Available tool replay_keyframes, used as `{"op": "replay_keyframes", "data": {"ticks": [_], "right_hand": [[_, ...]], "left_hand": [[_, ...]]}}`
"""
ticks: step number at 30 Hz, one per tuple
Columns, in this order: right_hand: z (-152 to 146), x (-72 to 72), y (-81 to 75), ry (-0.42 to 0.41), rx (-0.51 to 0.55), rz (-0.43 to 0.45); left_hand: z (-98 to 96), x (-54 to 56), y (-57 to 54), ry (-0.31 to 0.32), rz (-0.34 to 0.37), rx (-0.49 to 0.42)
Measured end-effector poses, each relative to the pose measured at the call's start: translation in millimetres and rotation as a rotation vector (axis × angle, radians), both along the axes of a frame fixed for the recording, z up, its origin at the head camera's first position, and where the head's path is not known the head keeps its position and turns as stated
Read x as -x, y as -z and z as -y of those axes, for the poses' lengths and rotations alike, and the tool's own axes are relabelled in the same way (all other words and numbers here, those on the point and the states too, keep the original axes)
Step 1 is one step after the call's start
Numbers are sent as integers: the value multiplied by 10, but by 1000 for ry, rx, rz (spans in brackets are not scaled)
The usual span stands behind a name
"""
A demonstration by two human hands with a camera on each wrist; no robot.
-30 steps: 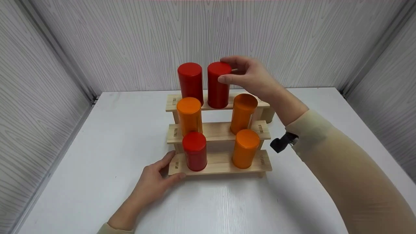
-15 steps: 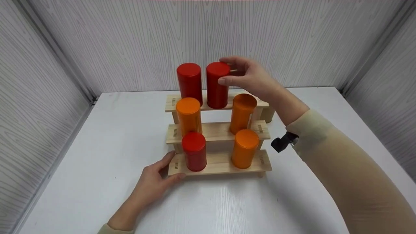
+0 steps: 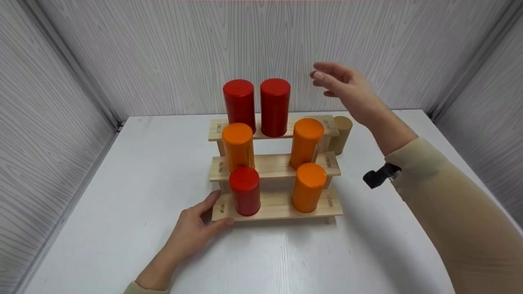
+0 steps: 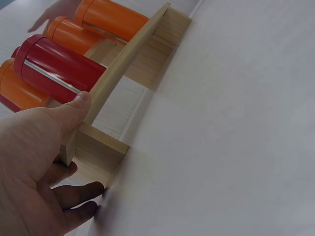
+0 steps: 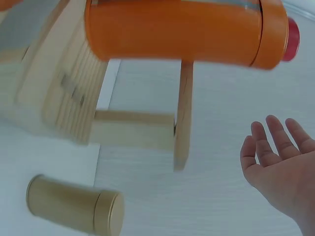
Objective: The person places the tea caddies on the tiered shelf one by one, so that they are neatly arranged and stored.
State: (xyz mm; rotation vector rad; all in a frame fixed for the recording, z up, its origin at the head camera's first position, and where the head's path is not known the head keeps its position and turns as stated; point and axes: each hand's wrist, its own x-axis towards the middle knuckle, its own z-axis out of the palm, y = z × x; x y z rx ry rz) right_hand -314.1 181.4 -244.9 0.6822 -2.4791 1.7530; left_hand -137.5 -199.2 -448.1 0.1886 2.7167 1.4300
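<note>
My left hand [image 3: 192, 228] grips the left end of the lowest step of a three-tier wooden rack [image 3: 274, 205]. In the left wrist view its thumb lies on the step's front edge, with fingers around the end. Two tall red canisters [image 3: 275, 107] stand on the top tier, left and middle. Two orange canisters [image 3: 306, 145] occupy the middle tier. A shorter red canister [image 3: 246, 198] and an orange canister [image 3: 309, 192] are on the lowest. My right hand [image 3: 353, 90] hovers right of the top tier, holding nothing, fingers loosely bent, as the right wrist view [image 5: 285, 169] confirms.
A gold canister [image 3: 344, 130] stands on the white table [image 3: 122, 196] behind the rack's right end, below my right hand. White wood-grain panels [image 3: 171, 61] enclose the table at the back and both sides. A small black device [image 3: 380, 176] hangs at the right cuff.
My right hand has let go of the right-hand tall red canister on the top tier and moved right and slightly up. The left hand keeps its place on the rack.
</note>
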Motion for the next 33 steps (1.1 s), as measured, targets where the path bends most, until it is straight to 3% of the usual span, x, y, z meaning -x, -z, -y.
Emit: {"op": "replay_keyframes", "data": {"ticks": [13, 33], "right_hand": [[-699, 188, 391, 194, 16, 74], [-1041, 307, 945, 265, -148, 223]], "left_hand": [[-7, -5, -13, 4, -10, 3], [-24, 11, 6, 4, -16, 1]]}}
